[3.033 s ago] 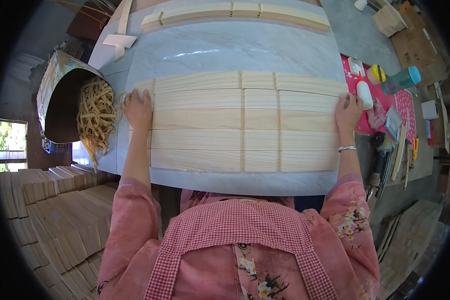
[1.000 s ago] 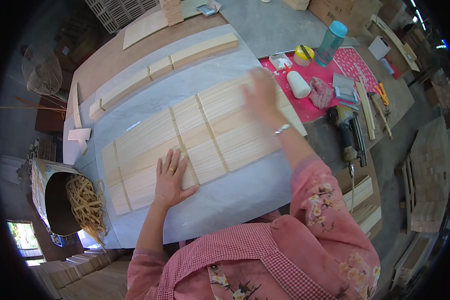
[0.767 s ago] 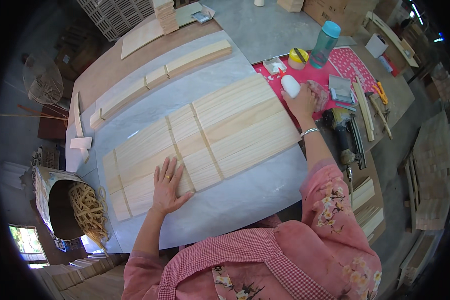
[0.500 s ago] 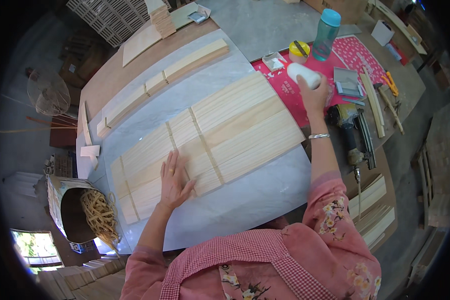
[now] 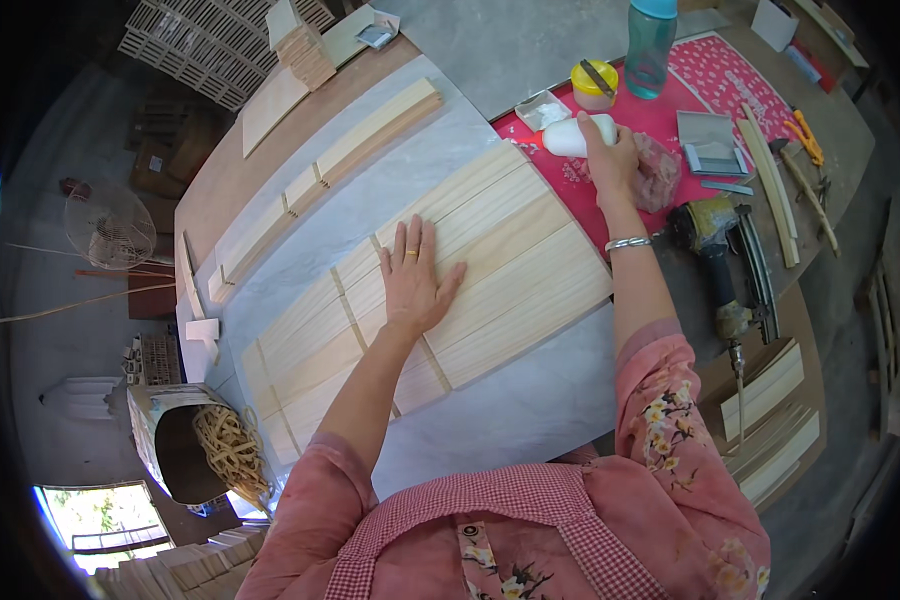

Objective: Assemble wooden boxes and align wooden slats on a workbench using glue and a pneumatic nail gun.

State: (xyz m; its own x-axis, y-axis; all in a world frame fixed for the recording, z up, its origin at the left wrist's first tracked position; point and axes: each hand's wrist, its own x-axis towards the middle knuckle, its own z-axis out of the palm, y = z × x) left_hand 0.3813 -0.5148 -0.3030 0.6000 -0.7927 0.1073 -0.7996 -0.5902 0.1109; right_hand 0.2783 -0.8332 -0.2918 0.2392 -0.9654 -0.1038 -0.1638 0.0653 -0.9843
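White bottle (image 5: 564, 138) clasped within the right fingers (image 5: 593, 142), left fingers (image 5: 413, 243) spread, holding nothing, over pale grooved boards (image 5: 510, 255)

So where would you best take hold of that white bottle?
Probably around the broad end of the white bottle, coming from the right, as the right hand does: the bottle lies sideways with its red nozzle pointing left.

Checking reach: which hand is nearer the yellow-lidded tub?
Right. The right hand holds the white bottle just on the near side of the yellow-lidded tub; the left hand is spread over the pale boards, farther off, left of it.
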